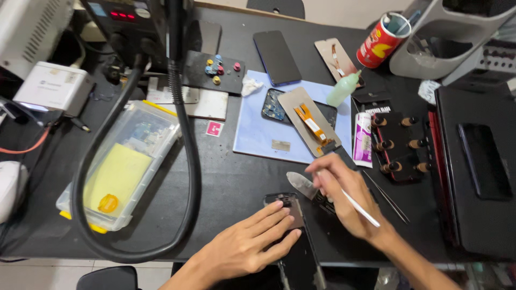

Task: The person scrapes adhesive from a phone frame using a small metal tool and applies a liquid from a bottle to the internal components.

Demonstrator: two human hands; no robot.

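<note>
Yellow sheet in clear plastic box [121, 166]

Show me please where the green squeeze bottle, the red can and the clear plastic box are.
green squeeze bottle [342, 90], head view, on the middle of its body.
red can [382, 41], head view, on its printed side.
clear plastic box [156, 128], head view, on its lid near the far corner.

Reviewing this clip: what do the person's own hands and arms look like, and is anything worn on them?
Both are bare. The left hand and right hand have no gloves, rings or bands that I can see. Both forearms are uncovered up to the bottom edge of the picture; no sleeve, watch or bracelet shows. Fingernails look short and unpainted, though the picture is slightly blurred.
</note>
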